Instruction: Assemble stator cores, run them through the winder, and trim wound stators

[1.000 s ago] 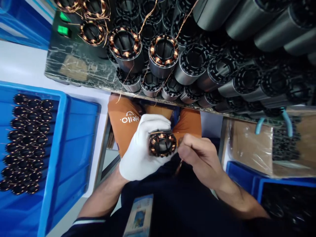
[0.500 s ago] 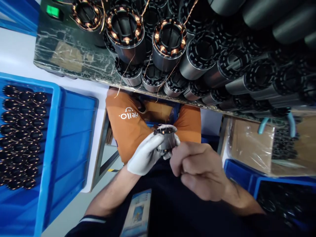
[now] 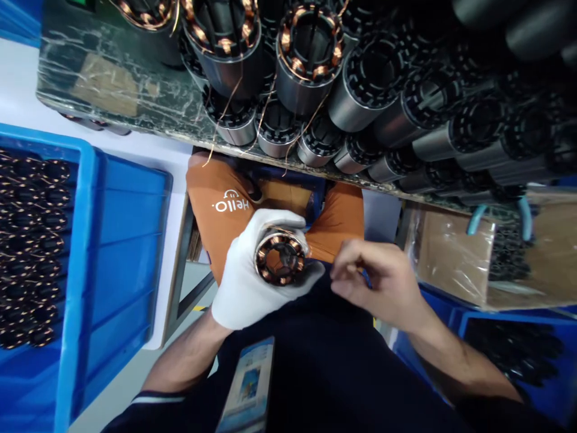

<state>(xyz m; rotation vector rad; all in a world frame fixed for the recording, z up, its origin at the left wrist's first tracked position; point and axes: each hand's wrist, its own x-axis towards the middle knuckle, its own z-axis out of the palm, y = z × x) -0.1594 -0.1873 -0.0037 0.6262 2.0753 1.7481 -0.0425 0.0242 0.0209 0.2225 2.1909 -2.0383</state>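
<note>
My left hand (image 3: 246, 273), in a white glove, is wrapped round a motor stator (image 3: 280, 260). The stator's open end faces the camera, showing a ring of copper windings inside a metal sleeve. Thin copper wire lies across its upper rim. Just to the right, apart from the stator, is my bare right hand (image 3: 376, 279). Its fingers are curled in toward the thumb; whether a fine wire or anything else is between them I cannot make out. Both hands are above my lap, in front of the bench edge.
Along the bench (image 3: 148, 114) stand wound stators (image 3: 309, 54) with loose wire ends, and rows of unwound stators (image 3: 365, 90). A blue crate (image 3: 121, 240) on the left holds many wound parts. On the right are blue-handled pliers (image 3: 525, 218), a cardboard box (image 3: 469, 258) and another blue bin (image 3: 464, 325).
My left hand has turned the stator so its wound end faces the camera, and moved it slightly left. My right hand has drawn away to the right. The view has shifted a little.
</note>
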